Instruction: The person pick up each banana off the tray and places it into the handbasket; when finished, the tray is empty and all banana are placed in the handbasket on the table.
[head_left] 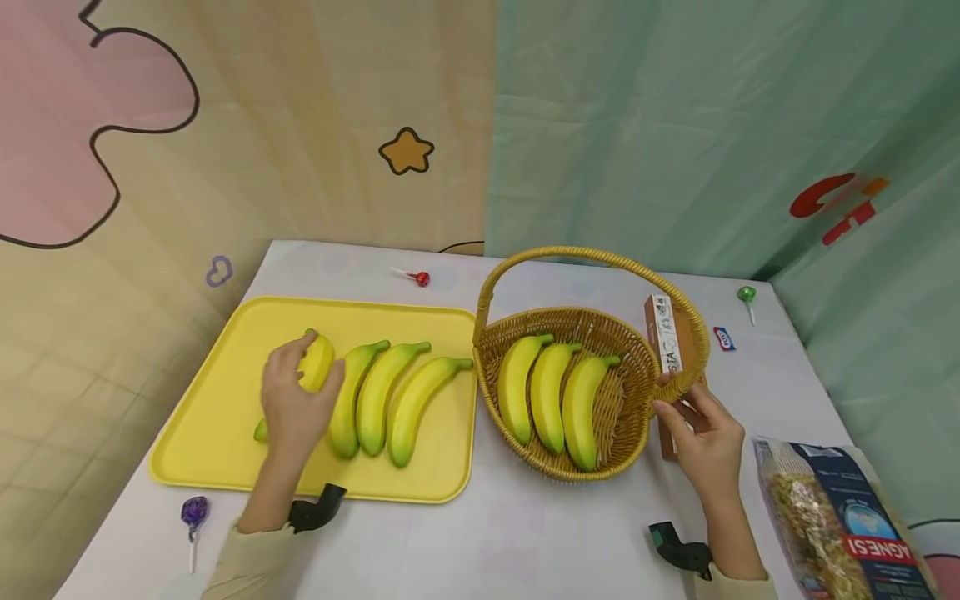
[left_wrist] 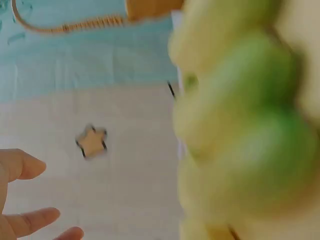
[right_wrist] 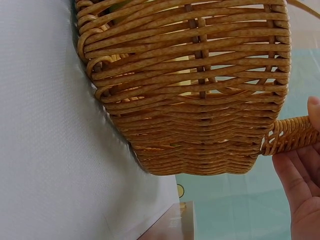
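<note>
Frame right, my right hand (head_left: 708, 442) pinched the basket handle (head_left: 592, 255), likely for steadiness; left, my left hand (head_left: 295, 410) hung wide-fingered near a banana (head_left: 322, 358).

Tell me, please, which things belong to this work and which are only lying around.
In use: basket, held by the right hand; three bananas inside it; yellow tray, under the left hand; other bananas on the tray.

Seemingly idle: red lollipop; purple lollipop; green lollipop; pasta bag; brown box; small blue packet.
</note>
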